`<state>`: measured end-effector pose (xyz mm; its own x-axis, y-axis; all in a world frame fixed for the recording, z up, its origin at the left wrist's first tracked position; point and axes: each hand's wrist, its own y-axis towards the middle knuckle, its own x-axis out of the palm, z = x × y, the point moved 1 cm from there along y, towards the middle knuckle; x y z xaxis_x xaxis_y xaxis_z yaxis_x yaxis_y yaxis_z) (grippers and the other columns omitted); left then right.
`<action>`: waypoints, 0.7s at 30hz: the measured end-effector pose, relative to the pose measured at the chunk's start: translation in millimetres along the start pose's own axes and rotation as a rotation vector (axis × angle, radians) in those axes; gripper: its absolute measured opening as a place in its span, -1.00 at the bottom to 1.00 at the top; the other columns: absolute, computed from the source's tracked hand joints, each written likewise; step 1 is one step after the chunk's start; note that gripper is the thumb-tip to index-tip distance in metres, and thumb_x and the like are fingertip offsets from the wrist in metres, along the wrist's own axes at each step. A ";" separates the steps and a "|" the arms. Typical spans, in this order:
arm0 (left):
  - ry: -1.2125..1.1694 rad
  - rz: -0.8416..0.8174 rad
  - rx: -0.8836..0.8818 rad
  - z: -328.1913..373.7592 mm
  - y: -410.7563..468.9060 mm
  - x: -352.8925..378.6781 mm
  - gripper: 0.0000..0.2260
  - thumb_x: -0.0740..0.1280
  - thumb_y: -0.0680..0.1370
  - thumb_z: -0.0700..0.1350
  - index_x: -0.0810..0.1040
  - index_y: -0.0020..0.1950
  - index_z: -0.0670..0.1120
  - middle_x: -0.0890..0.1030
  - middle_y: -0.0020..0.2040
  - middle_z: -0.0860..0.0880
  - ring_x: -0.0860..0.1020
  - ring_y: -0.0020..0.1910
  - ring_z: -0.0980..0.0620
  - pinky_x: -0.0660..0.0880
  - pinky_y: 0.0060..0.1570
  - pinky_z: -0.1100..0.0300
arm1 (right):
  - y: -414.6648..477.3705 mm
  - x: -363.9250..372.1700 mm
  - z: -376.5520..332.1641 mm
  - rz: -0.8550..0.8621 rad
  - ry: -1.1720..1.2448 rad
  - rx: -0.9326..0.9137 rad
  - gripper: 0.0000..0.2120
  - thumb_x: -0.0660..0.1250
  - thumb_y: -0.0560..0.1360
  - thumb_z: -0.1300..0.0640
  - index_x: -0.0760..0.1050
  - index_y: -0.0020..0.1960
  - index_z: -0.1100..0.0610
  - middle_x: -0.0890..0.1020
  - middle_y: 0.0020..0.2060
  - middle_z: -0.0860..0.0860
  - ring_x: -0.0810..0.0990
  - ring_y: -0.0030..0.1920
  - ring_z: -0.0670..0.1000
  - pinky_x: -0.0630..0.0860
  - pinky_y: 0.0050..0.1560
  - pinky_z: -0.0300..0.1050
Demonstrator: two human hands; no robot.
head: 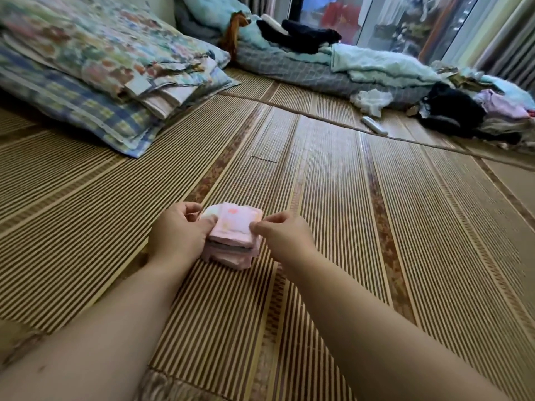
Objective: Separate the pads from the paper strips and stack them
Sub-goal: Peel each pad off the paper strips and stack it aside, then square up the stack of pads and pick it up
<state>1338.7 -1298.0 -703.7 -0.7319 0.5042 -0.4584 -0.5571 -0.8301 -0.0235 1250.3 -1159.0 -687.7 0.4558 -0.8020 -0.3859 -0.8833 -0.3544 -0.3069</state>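
head view, pads (228, 256): pink pile on the woven mat (347, 227), lower centre of frame, between both hands.
top pad (236, 225): sits on the pile, slightly skewed.
left hand (179, 235): fingers curl round the top pad's left edge, thumb on top.
right hand (279, 238): thumb and forefinger pinch its right edge.
handling: we judge the pads light, soft and compressible. The wrappers look slick, so the pile may slide. We'd grip by opposite edges, not the middle.
white scrap (209, 212): behind the left fingers; we cannot tell whether it's a paper strip.
containers: none in view.
folded bedding (86, 68): upper left, well apart.
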 end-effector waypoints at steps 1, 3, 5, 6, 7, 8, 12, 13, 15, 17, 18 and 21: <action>0.013 -0.014 -0.009 1.0 0.2 1.2 -0.71 0.39 0.48 -0.05 0.55 0.17 -0.09 0.64 0.02 -0.07 0.58 -0.01 -0.09 0.51 -0.05 0.05 | 3.2 0.1 -1.0 0.016 -0.008 0.000 -0.74 0.46 0.36 0.04 0.52 -0.01 0.09 0.59 -0.08 -0.01 0.57 -0.09 0.01 0.58 -0.01 0.05; 0.068 -0.059 -0.028 3.8 0.4 2.9 -0.68 0.30 0.53 0.01 0.52 0.24 -0.08 0.62 0.09 -0.08 0.55 0.00 -0.09 0.47 -0.06 0.08 | 8.2 1.5 -6.8 -0.034 -0.009 0.062 -0.57 0.44 0.33 -0.02 0.48 0.13 0.13 0.58 -0.02 0.02 0.59 -0.01 0.08 0.57 0.03 0.10; 0.074 -0.095 -0.037 6.1 -1.2 3.0 -0.67 0.28 0.53 0.07 0.53 0.22 -0.05 0.62 0.03 -0.06 0.52 -0.08 -0.04 0.44 -0.15 0.12 | 11.6 4.1 -14.8 -0.123 -0.061 0.150 -0.47 0.43 0.30 -0.12 0.51 0.13 0.20 0.64 -0.05 0.11 0.63 -0.08 0.12 0.58 -0.08 0.03; 0.057 -0.118 -0.042 6.3 -2.4 2.7 -0.66 0.32 0.51 0.07 0.53 0.21 -0.05 0.62 0.00 -0.03 0.54 -0.09 -0.03 0.48 -0.15 0.11 | 13.2 5.5 -18.2 -0.158 -0.110 0.177 -0.43 0.45 0.27 -0.15 0.52 0.12 0.22 0.65 -0.06 0.14 0.64 -0.08 0.14 0.59 -0.08 0.02; 0.045 -0.144 -0.047 5.8 -3.1 2.7 -0.65 0.36 0.48 0.07 0.52 0.21 -0.05 0.63 0.01 -0.03 0.57 -0.07 -0.04 0.53 -0.09 0.06 | 14.6 7.1 -20.7 -0.190 -0.150 0.192 -0.40 0.48 0.25 -0.16 0.53 0.11 0.23 0.66 -0.05 0.16 0.65 -0.07 0.15 0.60 -0.03 0.04; 0.038 -0.169 -0.054 5.4 -3.9 2.3 -0.63 0.39 0.47 0.05 0.51 0.22 -0.06 0.63 0.03 -0.05 0.59 -0.04 -0.06 0.56 -0.03 -0.01 | 15.6 9.5 -22.5 -0.223 -0.168 0.201 -0.39 0.50 0.25 -0.14 0.52 0.12 0.24 0.66 -0.05 0.16 0.66 -0.07 0.16 0.61 0.00 0.08; 0.047 -0.183 -0.069 4.5 -3.1 -0.9 -0.62 0.41 0.47 -0.01 0.50 0.25 -0.07 0.63 0.04 -0.05 0.58 -0.04 -0.06 0.55 -0.10 0.07 | 15.5 19.6 -32.7 -0.304 -0.190 0.219 -0.46 0.49 0.33 -0.06 0.46 0.14 0.26 0.65 -0.09 0.18 0.66 -0.12 0.14 0.63 -0.04 0.07; 0.059 -0.178 -0.070 4.6 -2.8 -1.6 -0.63 0.40 0.47 -0.03 0.50 0.26 -0.07 0.62 0.04 -0.05 0.57 -0.04 -0.05 0.52 -0.14 0.11 | 13.8 21.8 -36.5 -0.322 -0.226 0.227 -0.48 0.46 0.37 -0.07 0.44 0.15 0.25 0.64 -0.13 0.17 0.64 -0.17 0.11 0.63 -0.09 0.01; 0.067 -0.180 -0.073 4.4 -2.6 -2.5 -0.63 0.38 0.48 -0.06 0.49 0.27 -0.07 0.62 0.08 -0.07 0.57 -0.02 -0.07 0.52 -0.10 0.08 | 9.8 24.3 -43.7 -0.365 -0.337 0.241 -0.49 0.37 0.45 -0.11 0.39 0.21 0.23 0.57 -0.21 0.13 0.57 -0.24 0.05 0.54 -0.15 -0.07; 0.074 -0.187 -0.078 3.7 -2.5 -3.3 -0.64 0.37 0.49 -0.08 0.49 0.28 -0.06 0.62 0.08 -0.08 0.57 -0.02 -0.09 0.54 -0.07 0.05 | 6.7 24.1 -49.4 -0.391 -0.442 0.230 -0.48 0.28 0.50 -0.14 0.35 0.24 0.24 0.53 -0.21 0.11 0.50 -0.24 0.04 0.44 -0.05 -0.06; 0.073 -0.190 -0.081 3.2 -2.4 -3.5 -0.64 0.37 0.48 -0.08 0.49 0.27 -0.06 0.62 0.08 -0.08 0.58 -0.02 -0.10 0.55 -0.05 0.04 | 5.1 24.2 -51.5 -0.401 -0.475 0.216 -0.48 0.24 0.52 -0.14 0.34 0.27 0.25 0.53 -0.15 0.11 0.48 -0.22 0.04 0.40 -0.02 -0.06; 0.053 -0.196 -0.090 1.0 -1.5 -3.3 -0.64 0.38 0.47 -0.11 0.50 0.26 -0.07 0.62 0.10 -0.12 0.59 0.01 -0.13 0.56 0.03 -0.05 | -0.8 26.8 -53.8 -0.445 -0.516 0.184 -0.49 0.17 0.57 -0.09 0.32 0.32 0.29 0.53 0.13 0.21 0.53 0.06 0.13 0.39 0.06 -0.06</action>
<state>1341.5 -1298.1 -701.3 -0.5905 0.6465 -0.4830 -0.6474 -0.7368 -0.1947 1257.3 -1206.1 -651.1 0.8033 -0.2532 -0.5391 -0.5890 -0.4721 -0.6559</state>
